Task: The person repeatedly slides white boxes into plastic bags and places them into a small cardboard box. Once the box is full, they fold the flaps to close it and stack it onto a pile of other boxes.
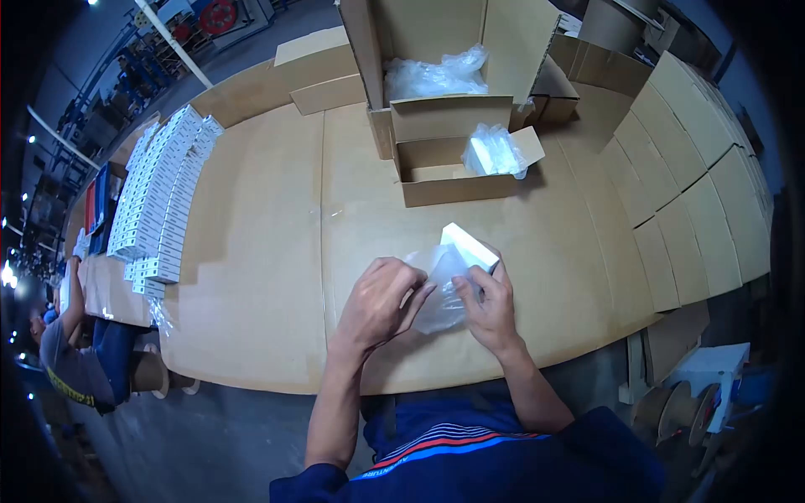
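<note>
My right hand (pixel 488 308) grips a small white box (pixel 470 245), its thumb lying over the near side. A clear plastic bag (pixel 441 303) hangs below the box and partly overlaps it in this view. To the left, my left hand (pixel 381 300) is closed, with thumb and fingertips pinched at the bag's edge. Beyond the hands stands an open cardboard carton (pixel 457 194), with a bagged white box (pixel 495 153) at its right end.
A large open carton (pixel 436 29) with plastic bags (pixel 436 74) stands behind. Stacked white boxes (pixel 155 197) fill the table's left, cardboard boxes (pixel 683 184) the right. Another person (pixel 84 344) sits at far left. The cardboard-covered table (pixel 260 277) ends near my waist.
</note>
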Demonstrator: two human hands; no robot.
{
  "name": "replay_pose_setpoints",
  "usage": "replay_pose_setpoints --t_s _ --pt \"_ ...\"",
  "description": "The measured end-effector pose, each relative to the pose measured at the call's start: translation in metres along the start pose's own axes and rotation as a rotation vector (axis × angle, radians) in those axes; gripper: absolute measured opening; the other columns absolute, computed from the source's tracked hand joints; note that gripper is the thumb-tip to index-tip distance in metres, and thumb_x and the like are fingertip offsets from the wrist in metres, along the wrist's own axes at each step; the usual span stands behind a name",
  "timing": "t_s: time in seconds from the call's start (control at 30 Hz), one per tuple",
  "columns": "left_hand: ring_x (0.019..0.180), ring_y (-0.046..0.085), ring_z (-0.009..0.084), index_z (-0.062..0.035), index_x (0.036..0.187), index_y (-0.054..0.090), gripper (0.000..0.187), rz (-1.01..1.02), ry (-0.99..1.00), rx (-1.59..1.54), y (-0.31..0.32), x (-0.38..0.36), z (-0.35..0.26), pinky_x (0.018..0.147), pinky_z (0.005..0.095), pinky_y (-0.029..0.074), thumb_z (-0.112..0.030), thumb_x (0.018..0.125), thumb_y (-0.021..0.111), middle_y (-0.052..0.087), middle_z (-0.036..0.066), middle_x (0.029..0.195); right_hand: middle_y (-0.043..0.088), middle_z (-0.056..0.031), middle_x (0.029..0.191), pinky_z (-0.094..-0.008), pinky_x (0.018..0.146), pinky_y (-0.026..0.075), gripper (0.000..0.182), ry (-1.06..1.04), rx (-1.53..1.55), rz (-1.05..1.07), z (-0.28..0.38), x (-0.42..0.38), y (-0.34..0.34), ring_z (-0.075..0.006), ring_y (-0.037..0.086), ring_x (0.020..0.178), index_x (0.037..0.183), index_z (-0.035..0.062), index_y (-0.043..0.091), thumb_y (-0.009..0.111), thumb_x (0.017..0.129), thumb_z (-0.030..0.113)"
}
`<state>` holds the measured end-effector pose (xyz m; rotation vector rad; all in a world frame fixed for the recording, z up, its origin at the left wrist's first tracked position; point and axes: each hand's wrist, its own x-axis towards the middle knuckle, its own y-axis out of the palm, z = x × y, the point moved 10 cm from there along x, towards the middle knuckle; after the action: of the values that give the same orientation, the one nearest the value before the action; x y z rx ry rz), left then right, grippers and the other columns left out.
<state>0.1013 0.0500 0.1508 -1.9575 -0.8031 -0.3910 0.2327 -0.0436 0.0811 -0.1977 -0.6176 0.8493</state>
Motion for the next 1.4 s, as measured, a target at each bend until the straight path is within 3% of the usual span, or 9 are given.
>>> replay_pose_setpoints --t_s 0.1,0.2,0.33,0.47,0.53,0.67,0.93,1.13,1.4 --pt "0.076 0.065 0.0332 -0.0017 0.099 0.058 0.012 0.117 -0.127 -0.043 0.010 -0.002 0.011 0.074 0.0406 0.051 -0.009 0.097 0.068 0.069 0.016 0.086 0.056 -0.0128 0.113 -0.0281 0.074 0.048 0.027 0.107 0.091 0.038 -0.010 -0.005 0.000 -0.0191 0.055 0.094 0.095 -0.0054 0.065 0.077 0.095 0.018" --pt "0.072 0.064 0.0338 -0.0017 0.099 0.057 0.010 0.034 -0.272 -0.073 0.012 -0.007 0.034 0.073 0.0395 0.050 -0.007 0.097 0.066 0.068 0.016 0.083 0.060 -0.0176 0.122 -0.0399 0.088 0.050 0.024 0.236 0.059 0.130 -0.013 -0.010 -0.002 -0.0339 0.061 0.104 0.096 0.0014 0.069 0.080 0.091 0.022" --pt "0.066 0.062 0.0169 -0.0020 0.110 0.045 0.017 -0.256 -0.438 -0.629 0.011 -0.021 0.060 0.070 0.0297 0.051 -0.017 0.110 0.052 0.068 0.010 0.076 0.061 -0.0139 0.113 -0.0350 0.074 0.051 0.020 0.265 0.132 0.052 -0.038 -0.026 0.002 -0.0259 0.060 0.089 0.098 0.0023 0.072 0.080 0.091 0.020" --pt "0.127 0.051 0.0252 -0.0067 0.150 0.030 0.090 -0.624 -0.393 -0.708 0.000 -0.048 0.077 0.105 0.0411 0.044 -0.049 0.089 0.081 0.050 0.016 0.143 0.050 -0.0104 0.119 -0.0284 0.092 0.047 0.016 0.329 0.232 0.062 -0.041 -0.030 0.006 -0.0187 0.055 0.107 0.099 -0.0066 0.067 0.074 0.096 0.007" --pt "0.133 0.049 0.0296 -0.0077 0.156 0.020 0.112 -0.526 -0.523 -0.958 0.022 -0.060 0.080 0.114 0.0457 0.040 -0.043 0.078 0.092 0.047 0.018 0.146 0.050 -0.0102 0.119 -0.0285 0.093 0.047 0.015 0.278 0.237 0.037 -0.036 -0.027 0.004 -0.0186 0.055 0.108 0.099 -0.0066 0.066 0.073 0.097 0.006" --pt "0.123 0.061 0.0243 0.0008 0.147 0.039 0.085 -0.194 -0.718 -0.978 0.064 -0.079 0.060 0.106 0.0396 0.049 -0.016 0.080 0.090 0.062 0.015 0.133 0.059 -0.0140 0.111 -0.0330 0.069 0.048 0.018 0.174 0.211 -0.069 -0.040 -0.024 0.001 -0.0205 0.057 0.084 0.100 0.0005 0.072 0.077 0.095 0.017" --pt "0.108 0.069 0.0196 0.0051 0.129 0.056 0.049 -0.261 -0.747 -0.919 0.073 -0.082 0.061 0.097 0.0327 0.055 0.002 0.086 0.080 0.071 0.012 0.116 0.063 -0.0129 0.118 -0.0288 0.101 0.045 0.021 0.290 0.339 0.071 -0.032 -0.005 -0.007 -0.0189 0.057 0.117 0.117 0.0011 0.071 0.057 0.102 0.007" --pt "0.107 0.070 0.0211 0.0039 0.126 0.057 0.052 -0.217 -0.734 -0.790 0.070 -0.094 0.064 0.095 0.0341 0.055 -0.006 0.084 0.085 0.072 0.015 0.113 0.057 -0.0144 0.124 -0.0295 0.103 0.048 0.056 0.120 0.616 -0.187 -0.007 0.060 -0.046 -0.0157 0.059 0.115 0.146 -0.0013 0.038 0.061 0.096 -0.010" --pt "0.104 0.072 0.0220 0.0023 0.126 0.058 0.053 -0.041 -0.728 -0.654 0.066 -0.091 0.064 0.093 0.0346 0.056 -0.012 0.083 0.085 0.074 0.017 0.112 0.056 -0.0070 0.106 -0.0265 0.092 0.052 0.030 0.033 0.705 -0.038 0.016 0.088 0.000 -0.0115 0.058 0.101 0.110 0.0022 0.051 0.076 0.093 0.001"
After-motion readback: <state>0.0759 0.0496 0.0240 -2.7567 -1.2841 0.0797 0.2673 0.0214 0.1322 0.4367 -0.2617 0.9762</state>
